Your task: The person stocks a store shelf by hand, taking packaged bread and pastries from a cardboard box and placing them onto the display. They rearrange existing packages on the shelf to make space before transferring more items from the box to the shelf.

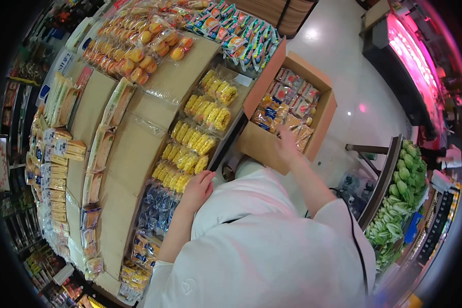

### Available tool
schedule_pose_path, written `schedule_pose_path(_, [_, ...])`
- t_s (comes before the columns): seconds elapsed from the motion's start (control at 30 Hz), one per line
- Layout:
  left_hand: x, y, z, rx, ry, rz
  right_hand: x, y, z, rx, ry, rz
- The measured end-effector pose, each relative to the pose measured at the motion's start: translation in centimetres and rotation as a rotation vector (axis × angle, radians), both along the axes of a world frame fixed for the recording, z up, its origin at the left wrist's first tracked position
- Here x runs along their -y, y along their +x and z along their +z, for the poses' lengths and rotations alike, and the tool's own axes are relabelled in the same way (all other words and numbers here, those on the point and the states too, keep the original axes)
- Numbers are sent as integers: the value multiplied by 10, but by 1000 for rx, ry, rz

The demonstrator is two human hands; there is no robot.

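Observation:
An open cardboard box stands on the floor at the shelf's end, holding several packaged foods in red-and-white, blue and clear wrappers. My right hand reaches over the box's near side, close to the packs; its fingers are partly blurred, and I cannot make out anything in them. My left hand rests with bent fingers beside the yellow packs on the lower shelf, near my white clothing. Blue-wrapped packs lie below the yellow ones.
A tiered display with brown cardboard surfaces runs along the left, bearing round orange-yellow packs and colourful packs at the top. Green vegetables fill a stand at the right. A pink-lit case stands at the upper right.

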State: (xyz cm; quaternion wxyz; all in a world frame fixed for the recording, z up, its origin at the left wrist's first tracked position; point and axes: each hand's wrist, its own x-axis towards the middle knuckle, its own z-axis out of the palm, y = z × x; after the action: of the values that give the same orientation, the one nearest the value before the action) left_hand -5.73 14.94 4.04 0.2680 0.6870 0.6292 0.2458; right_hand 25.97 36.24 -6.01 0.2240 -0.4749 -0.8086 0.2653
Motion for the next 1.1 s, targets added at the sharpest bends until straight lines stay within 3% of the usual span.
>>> schedule_pose_path(0.1, [3,1,-13,54,-42,-24,74,-9,21,42,-230,66])
schedule_pose_path(0.2, [2,1,-21,68,-24,-128,105,-5,16,-108,-654,165])
schedule_pose_path(0.3, [6,0,-26,4,-122,-233,112,11,6,-3,-518,135])
schedule_pose_path(0.4, [23,6,-41,394,-228,-166,105,10,25,-87,-570,2])
schedule_pose_path(0.43, [31,8,-39,608,-385,-110,106,12,19,-140,-591,2])
schedule_pose_path(0.5, [45,10,-49,674,-477,-71,101,17,-4,-237,-628,14])
schedule_pose_path(0.63, [82,20,-80,824,-663,71,106,24,-36,164,-563,383])
schedule_pose_path(0.67, [86,22,-87,823,-615,86,105,26,-40,279,-563,503])
schedule_pose_path(0.77, [103,37,-97,747,-499,114,119,33,-50,335,-583,483])
schedule_pose_path(0.93, [137,82,-89,449,-402,137,137,81,-87,381,-960,295])
schedule_pose_path(1.1, [198,137,-66,427,-416,287,161,160,-147,340,-1212,156])
